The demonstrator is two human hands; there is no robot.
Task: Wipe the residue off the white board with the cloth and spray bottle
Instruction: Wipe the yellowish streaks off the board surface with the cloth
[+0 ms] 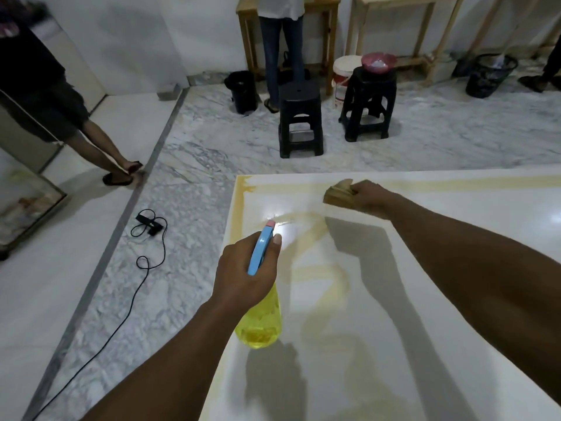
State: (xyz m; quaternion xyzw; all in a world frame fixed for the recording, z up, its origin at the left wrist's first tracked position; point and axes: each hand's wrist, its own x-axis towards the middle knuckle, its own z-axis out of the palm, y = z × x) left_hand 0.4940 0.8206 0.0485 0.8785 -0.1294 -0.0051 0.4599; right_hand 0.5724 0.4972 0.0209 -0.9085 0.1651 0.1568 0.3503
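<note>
- My left hand (243,268) grips the spray bottle (261,326) by its blue head, over the white board's (394,344) left edge.
- My right hand (368,197) clenches the tan cloth (337,194) near the board's far edge; contact unclear.
- Yellowish residue (315,232) streaks the board between both hands.
- Black cable (148,238) lies on the floor, left of the board.

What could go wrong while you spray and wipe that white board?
The cloth in the right hand already looks yellowed, so it may smear the residue around the white board instead of lifting it. The spray bottle in the left hand sits near the board's left edge, so mist might drift onto the marble floor by the black cable, making it slippery.
</note>
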